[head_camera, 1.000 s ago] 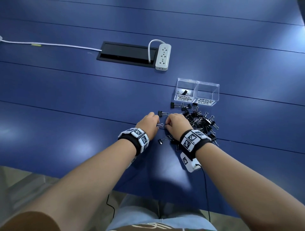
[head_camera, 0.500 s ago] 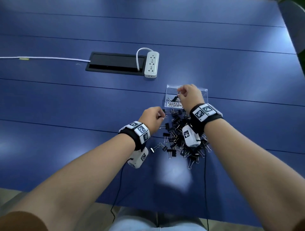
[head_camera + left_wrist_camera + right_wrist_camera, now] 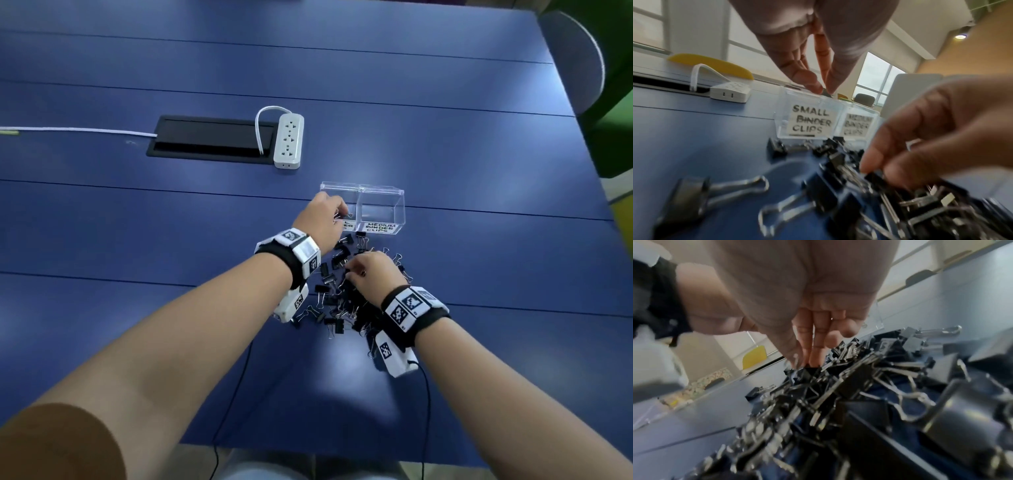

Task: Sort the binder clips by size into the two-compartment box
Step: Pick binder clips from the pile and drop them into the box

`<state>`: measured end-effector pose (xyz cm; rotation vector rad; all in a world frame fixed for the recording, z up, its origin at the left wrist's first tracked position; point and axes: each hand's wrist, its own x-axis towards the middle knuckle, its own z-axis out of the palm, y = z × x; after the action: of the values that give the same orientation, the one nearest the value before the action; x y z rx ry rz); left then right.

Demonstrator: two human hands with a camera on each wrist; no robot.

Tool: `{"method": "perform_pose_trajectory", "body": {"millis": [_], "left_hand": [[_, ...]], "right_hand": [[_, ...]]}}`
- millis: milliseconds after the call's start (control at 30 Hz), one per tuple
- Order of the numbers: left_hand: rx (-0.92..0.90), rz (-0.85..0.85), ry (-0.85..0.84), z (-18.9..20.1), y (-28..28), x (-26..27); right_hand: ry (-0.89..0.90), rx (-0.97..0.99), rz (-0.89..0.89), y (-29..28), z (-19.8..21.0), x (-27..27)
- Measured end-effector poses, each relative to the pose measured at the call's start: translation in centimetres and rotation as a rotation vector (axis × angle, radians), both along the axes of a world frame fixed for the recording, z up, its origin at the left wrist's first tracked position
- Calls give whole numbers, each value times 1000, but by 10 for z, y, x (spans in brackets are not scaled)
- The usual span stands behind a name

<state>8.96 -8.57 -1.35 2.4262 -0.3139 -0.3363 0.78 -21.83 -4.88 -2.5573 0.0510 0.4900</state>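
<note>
A clear two-compartment box (image 3: 363, 187) stands on the blue table, with "SMALL BINDER CLIPS" (image 3: 810, 120) on the left and "MEDIUM BINDER CLIPS" (image 3: 380, 228) on the right. My left hand (image 3: 342, 214) is over the small compartment and pinches a small black binder clip (image 3: 826, 94) at its rim. A pile of black binder clips (image 3: 339, 305) lies in front of the box. My right hand (image 3: 352, 270) is down in the pile, fingertips (image 3: 813, 360) pinching a black clip (image 3: 810, 369). The medium compartment (image 3: 382, 205) looks empty.
A white power strip (image 3: 288, 141) and a black cable hatch (image 3: 209, 140) lie behind the box to the left, with a white cord (image 3: 68, 130) running left. A grey chair back (image 3: 575, 58) stands at the far right corner. The table's near edge (image 3: 308, 448) is close to my body.
My right hand has come back from the small compartment to the pile. My left hand has moved from the pile up to the small compartment with a clip.
</note>
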Motion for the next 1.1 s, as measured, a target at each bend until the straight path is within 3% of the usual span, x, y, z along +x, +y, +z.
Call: {"method": "perform_pose_trajectory", "body": {"millis": [267, 433, 600, 833, 1100], "left_hand": [[255, -148, 212, -38, 1, -48], [260, -160, 189, -41, 11, -52], [354, -108, 159, -38, 22, -53], [209, -190, 34, -37, 8, -36], [330, -309, -14, -53, -5, -35]], "right_hand": [[-65, 31, -86, -9, -1, 17], [4, -49, 43, 4, -6, 26], [-6, -123, 41, 7, -7, 24], [-66, -89, 64, 3, -10, 18], [3, 17, -79, 0, -5, 13]]}}
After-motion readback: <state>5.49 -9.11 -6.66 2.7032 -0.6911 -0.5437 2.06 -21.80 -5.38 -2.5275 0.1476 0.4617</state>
